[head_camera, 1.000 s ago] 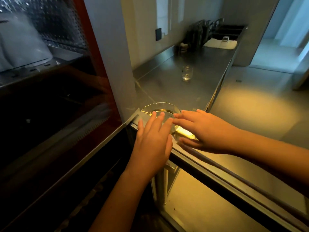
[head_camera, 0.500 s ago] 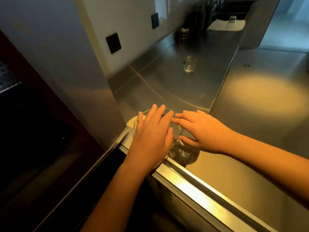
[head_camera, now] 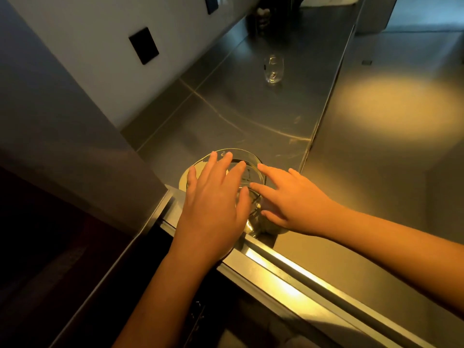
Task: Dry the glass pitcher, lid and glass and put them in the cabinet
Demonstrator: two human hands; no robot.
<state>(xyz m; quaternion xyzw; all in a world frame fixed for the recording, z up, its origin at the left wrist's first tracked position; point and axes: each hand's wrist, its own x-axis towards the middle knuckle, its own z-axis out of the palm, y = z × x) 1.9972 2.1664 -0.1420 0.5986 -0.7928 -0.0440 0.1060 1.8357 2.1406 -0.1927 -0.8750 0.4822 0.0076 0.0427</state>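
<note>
The view is tipping lower than a moment ago; both hands are staying on the glass pitcher (head_camera: 247,169) at the counter's (head_camera: 251,116) near corner: left hand (head_camera: 213,204) spread flat over its clear rim, right hand (head_camera: 291,199) open against its side. The glass (head_camera: 273,69) is waiting farther back.

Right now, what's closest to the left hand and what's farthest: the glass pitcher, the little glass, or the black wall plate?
From the left hand, in the head view:
1. Glass pitcher: right under the hand, at the counter's near corner.
2. Black wall plate: up on the wall, farther back and to the left.
3. Little glass: standing alone farther along the counter.
</note>
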